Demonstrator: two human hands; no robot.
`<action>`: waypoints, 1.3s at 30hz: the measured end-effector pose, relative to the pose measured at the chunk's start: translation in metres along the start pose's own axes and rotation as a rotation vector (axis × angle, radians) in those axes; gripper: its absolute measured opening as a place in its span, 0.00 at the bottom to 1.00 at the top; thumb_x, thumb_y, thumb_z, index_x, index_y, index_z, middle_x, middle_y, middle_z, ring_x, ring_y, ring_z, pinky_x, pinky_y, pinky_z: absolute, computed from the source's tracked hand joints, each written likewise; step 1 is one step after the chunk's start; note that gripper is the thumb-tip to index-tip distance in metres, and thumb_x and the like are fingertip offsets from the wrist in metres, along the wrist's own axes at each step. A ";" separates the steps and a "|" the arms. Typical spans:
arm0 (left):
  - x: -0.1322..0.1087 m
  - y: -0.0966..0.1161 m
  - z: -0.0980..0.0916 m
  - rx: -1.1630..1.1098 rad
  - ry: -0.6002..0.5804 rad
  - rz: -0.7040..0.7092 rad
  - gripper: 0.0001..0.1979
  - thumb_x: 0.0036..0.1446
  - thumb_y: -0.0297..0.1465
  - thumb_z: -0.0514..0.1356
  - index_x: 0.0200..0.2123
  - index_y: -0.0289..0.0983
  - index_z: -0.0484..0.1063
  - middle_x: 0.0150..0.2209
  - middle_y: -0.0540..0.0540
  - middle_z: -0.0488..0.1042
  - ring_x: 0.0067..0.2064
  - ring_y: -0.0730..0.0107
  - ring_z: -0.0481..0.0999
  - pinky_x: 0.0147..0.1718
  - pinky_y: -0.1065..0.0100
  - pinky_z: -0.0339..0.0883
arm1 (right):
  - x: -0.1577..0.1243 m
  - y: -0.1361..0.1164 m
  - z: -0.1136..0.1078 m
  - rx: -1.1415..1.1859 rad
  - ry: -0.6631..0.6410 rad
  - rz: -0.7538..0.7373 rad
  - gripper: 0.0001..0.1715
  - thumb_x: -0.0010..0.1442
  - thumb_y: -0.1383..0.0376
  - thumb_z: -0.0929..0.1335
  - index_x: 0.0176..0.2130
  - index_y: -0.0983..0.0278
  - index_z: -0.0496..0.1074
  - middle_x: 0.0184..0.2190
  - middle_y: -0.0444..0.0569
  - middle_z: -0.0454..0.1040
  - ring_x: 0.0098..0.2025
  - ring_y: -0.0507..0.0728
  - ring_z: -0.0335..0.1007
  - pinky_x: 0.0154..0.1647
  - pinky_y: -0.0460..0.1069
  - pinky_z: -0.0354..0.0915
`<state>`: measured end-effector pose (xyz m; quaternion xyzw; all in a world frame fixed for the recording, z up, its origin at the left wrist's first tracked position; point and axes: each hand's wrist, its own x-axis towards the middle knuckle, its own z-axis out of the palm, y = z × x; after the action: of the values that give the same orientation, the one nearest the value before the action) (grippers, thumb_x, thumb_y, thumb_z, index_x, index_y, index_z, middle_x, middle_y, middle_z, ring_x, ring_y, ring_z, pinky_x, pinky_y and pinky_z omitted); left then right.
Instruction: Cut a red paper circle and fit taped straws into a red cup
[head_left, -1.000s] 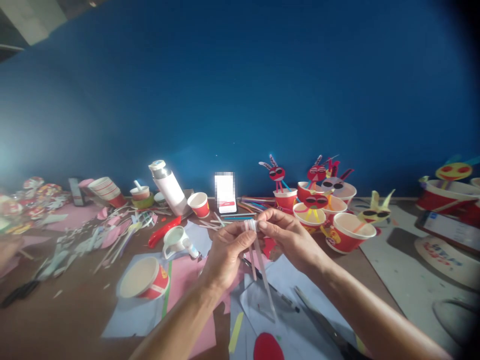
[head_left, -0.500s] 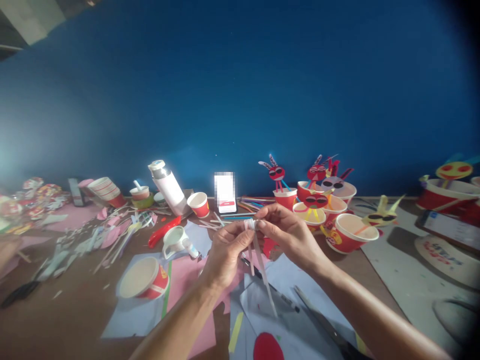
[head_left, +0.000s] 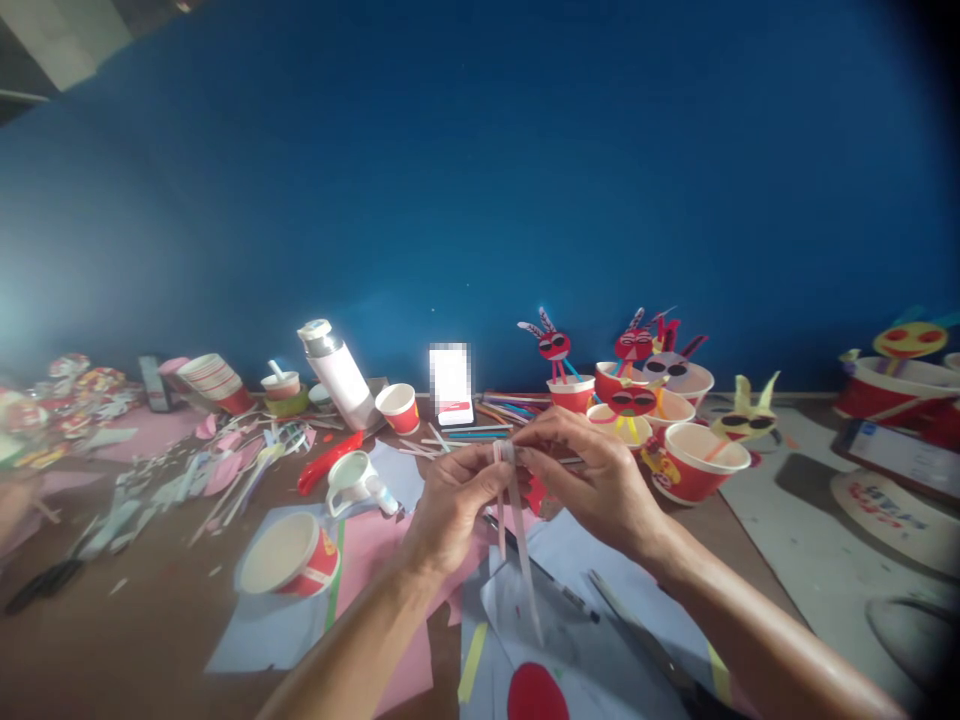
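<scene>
Over the middle of the table, both my hands pinch a pale paper strip (head_left: 523, 560), wound into a small band at the fingertips. My left hand (head_left: 454, 505) is closed, with thumb and forefinger on the band's left side. From the right, my right hand (head_left: 600, 480) pinches the band's other side, fingers bent over it. One long end hangs toward the table, and a shorter pinkish piece hangs beside it. Below lie a black pen (head_left: 566, 590), scissors (head_left: 645, 640), white paper sheets (head_left: 517, 640) and a red paper oval (head_left: 538, 692).
A paper cup (head_left: 319, 565) and a mug (head_left: 352, 485) stand to the left, a white flask (head_left: 337, 375) behind them. A lit phone (head_left: 451, 385) leans by the blue wall. Right are red cups (head_left: 694, 480) with paper-faced figures (head_left: 742, 425). Another person's hand (head_left: 11, 510) shows far left.
My right hand has turned slightly, its fingers now reaching further over the band. The long hanging end has swung a little left. A yellow-faced figure by the right cup now stands more upright.
</scene>
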<state>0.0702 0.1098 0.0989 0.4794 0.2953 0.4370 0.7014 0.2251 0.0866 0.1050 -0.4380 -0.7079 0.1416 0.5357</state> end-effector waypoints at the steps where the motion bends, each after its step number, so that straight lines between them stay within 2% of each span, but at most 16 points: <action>1: 0.000 0.000 0.000 0.000 -0.007 -0.002 0.06 0.48 0.30 0.64 0.30 0.33 0.77 0.25 0.46 0.76 0.27 0.71 0.73 0.31 0.69 0.66 | 0.001 0.000 -0.001 -0.016 -0.008 -0.024 0.06 0.58 0.69 0.65 0.36 0.62 0.72 0.32 0.47 0.73 0.35 0.54 0.70 0.37 0.51 0.63; 8: 0.002 0.003 -0.002 0.041 -0.055 -0.014 0.06 0.51 0.30 0.63 0.30 0.33 0.77 0.24 0.47 0.75 0.26 0.73 0.71 0.28 0.71 0.64 | 0.008 0.004 -0.011 -0.308 -0.044 -0.341 0.07 0.58 0.72 0.64 0.33 0.63 0.70 0.28 0.45 0.74 0.31 0.53 0.68 0.36 0.50 0.58; 13: 0.002 0.007 -0.004 0.103 -0.094 -0.042 0.06 0.50 0.30 0.63 0.30 0.34 0.78 0.25 0.46 0.76 0.26 0.72 0.72 0.28 0.71 0.64 | 0.011 0.009 -0.020 -0.455 -0.156 -0.476 0.08 0.60 0.71 0.62 0.35 0.62 0.70 0.31 0.47 0.74 0.34 0.54 0.68 0.37 0.51 0.59; 17: 0.002 0.011 -0.004 0.083 -0.115 -0.126 0.06 0.48 0.32 0.64 0.29 0.34 0.77 0.24 0.46 0.76 0.23 0.71 0.72 0.24 0.69 0.66 | 0.012 0.011 -0.022 -0.419 -0.196 -0.442 0.08 0.60 0.71 0.61 0.34 0.63 0.69 0.31 0.49 0.73 0.34 0.55 0.68 0.36 0.50 0.60; 22: 0.006 0.011 -0.008 0.063 -0.042 -0.123 0.07 0.47 0.32 0.65 0.30 0.34 0.77 0.25 0.45 0.76 0.25 0.71 0.73 0.23 0.70 0.66 | 0.007 0.005 -0.022 -0.239 0.040 -0.219 0.05 0.58 0.71 0.64 0.33 0.62 0.69 0.29 0.46 0.73 0.32 0.54 0.68 0.36 0.50 0.62; 24: 0.006 0.010 -0.009 0.069 -0.033 -0.087 0.07 0.48 0.31 0.65 0.30 0.33 0.77 0.25 0.46 0.76 0.25 0.72 0.73 0.25 0.70 0.67 | 0.005 0.001 -0.021 -0.160 0.056 -0.112 0.05 0.57 0.71 0.65 0.31 0.62 0.69 0.28 0.45 0.73 0.30 0.53 0.68 0.33 0.49 0.62; 26: 0.006 0.009 -0.009 0.079 -0.037 -0.059 0.07 0.48 0.31 0.64 0.31 0.33 0.77 0.25 0.46 0.75 0.25 0.72 0.72 0.26 0.70 0.67 | 0.003 -0.002 -0.018 -0.132 0.019 -0.058 0.05 0.56 0.71 0.65 0.30 0.62 0.70 0.27 0.44 0.73 0.29 0.53 0.68 0.32 0.48 0.62; 28: 0.006 0.008 -0.008 0.096 -0.041 -0.047 0.07 0.49 0.31 0.64 0.31 0.34 0.77 0.24 0.47 0.75 0.26 0.73 0.72 0.27 0.70 0.66 | 0.003 -0.004 -0.014 -0.148 -0.019 -0.061 0.05 0.56 0.70 0.66 0.29 0.62 0.71 0.25 0.43 0.73 0.28 0.53 0.67 0.33 0.49 0.61; 32: 0.004 0.007 -0.006 0.104 -0.045 -0.030 0.05 0.49 0.30 0.64 0.30 0.35 0.77 0.26 0.47 0.76 0.28 0.72 0.72 0.30 0.71 0.65 | 0.004 -0.003 -0.008 -0.204 -0.016 -0.085 0.06 0.56 0.70 0.66 0.29 0.63 0.72 0.24 0.44 0.74 0.28 0.53 0.68 0.34 0.50 0.59; 39: 0.005 0.004 -0.010 0.167 -0.049 0.060 0.04 0.49 0.29 0.65 0.31 0.36 0.78 0.26 0.50 0.75 0.30 0.74 0.71 0.33 0.72 0.63 | 0.002 -0.004 -0.008 -0.195 -0.024 -0.074 0.06 0.56 0.69 0.66 0.30 0.64 0.73 0.26 0.44 0.75 0.29 0.53 0.69 0.34 0.50 0.59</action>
<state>0.0630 0.1189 0.0994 0.5552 0.2989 0.4199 0.6528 0.2305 0.0837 0.1116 -0.4598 -0.7403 0.0572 0.4871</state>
